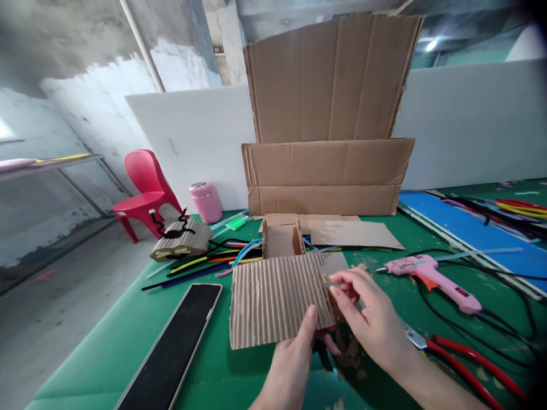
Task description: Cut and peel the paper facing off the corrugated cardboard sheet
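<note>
A piece of cardboard (277, 299) with bare ridges is held up over the green table. My left hand (299, 347) grips its lower right corner, thumb on top and fingers beneath. At the right edge, the thumb and index finger of my right hand (363, 307) are pinched together on the cardboard's torn rim. A smooth paper-faced patch (335, 263) shows at its upper right corner. Just behind stands a small open cardboard box (282, 239). To the right of my right hand lie a pink glue gun (431, 276) and red-handled pliers (465, 356).
A phone (175, 347) lies at the left front. Pipe cleaners (200, 262) and a corrugated piece with black twisted stems (183, 239) lie behind it. A large cardboard panel (329, 171) and a pink cup (206, 202) stand at the back. Cables (461, 324) trail at right.
</note>
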Available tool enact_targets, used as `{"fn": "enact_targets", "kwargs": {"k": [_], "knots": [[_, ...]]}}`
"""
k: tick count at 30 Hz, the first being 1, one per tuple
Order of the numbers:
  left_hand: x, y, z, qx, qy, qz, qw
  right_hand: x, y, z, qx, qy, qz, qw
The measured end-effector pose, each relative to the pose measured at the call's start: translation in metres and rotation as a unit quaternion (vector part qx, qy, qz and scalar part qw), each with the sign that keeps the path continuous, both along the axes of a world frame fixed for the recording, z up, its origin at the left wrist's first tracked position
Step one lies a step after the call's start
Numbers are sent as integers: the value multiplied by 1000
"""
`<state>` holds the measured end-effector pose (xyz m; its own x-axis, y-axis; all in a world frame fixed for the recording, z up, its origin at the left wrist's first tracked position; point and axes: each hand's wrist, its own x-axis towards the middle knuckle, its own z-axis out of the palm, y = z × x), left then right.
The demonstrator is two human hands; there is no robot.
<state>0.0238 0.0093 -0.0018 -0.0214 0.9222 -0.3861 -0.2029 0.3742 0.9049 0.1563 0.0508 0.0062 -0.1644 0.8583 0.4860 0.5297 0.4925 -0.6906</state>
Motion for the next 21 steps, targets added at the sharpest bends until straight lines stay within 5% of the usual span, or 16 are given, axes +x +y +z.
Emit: {"fn": "enact_targets", "kwargs": {"k": [5, 12, 21], "knots": [[-3, 1, -6, 24, -4, -28, 999, -7, -5, 1, 4, -57, 46, 997], [3, -4, -4, 82, 88, 75, 990, -9, -7, 2, -60, -47, 3, 997], [4, -7, -2, 136, 131, 69, 980, -11, -13, 5, -72, -74, 26, 994]]}}
